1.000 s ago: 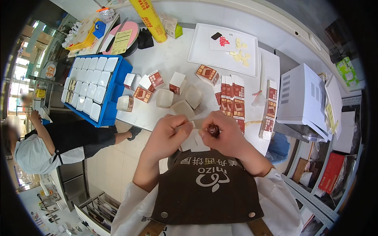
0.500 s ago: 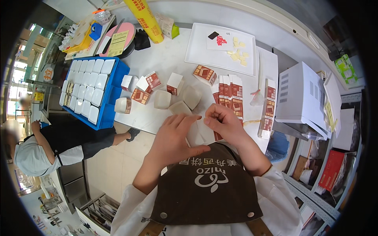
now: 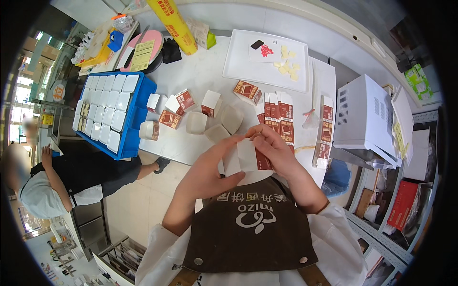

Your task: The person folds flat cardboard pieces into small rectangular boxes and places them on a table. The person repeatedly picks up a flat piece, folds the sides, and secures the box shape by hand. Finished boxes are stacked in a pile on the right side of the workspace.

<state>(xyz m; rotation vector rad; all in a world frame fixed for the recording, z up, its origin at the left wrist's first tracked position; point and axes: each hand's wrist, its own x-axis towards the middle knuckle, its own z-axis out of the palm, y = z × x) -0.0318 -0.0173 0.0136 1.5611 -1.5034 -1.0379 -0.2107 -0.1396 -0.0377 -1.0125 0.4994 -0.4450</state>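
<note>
Close in front of my apron, both hands are on a small cardboard sleeve [image 3: 247, 157], white with a red-brown printed panel. My left hand [image 3: 210, 167] grips its left side, thumb along the lower edge and fingers along the top. Fingers bent, my right hand [image 3: 275, 150] pinches the upper right corner. A curved white edge shows beneath the sleeve; I cannot tell what it belongs to. Just beyond my hands sit pale tubs [image 3: 195, 123] and a folded printed sleeve [image 3: 211, 102]. Flat printed sleeves [image 3: 279, 112] lie stacked past my right hand.
On the left, a blue crate [image 3: 149, 90] holds rows of white-lidded tubs. A white tray [image 3: 238, 62] with red and pale yellow pieces lies at the back. More flat sleeves [image 3: 326, 133] and a white appliance [image 3: 362, 114] are at right. Another person [image 3: 86, 176] stands at left.
My left fingers and thumb have closed onto the sleeve from a wider spread. The sleeve has turned, so its white face and red-brown panel now show between my hands.
</note>
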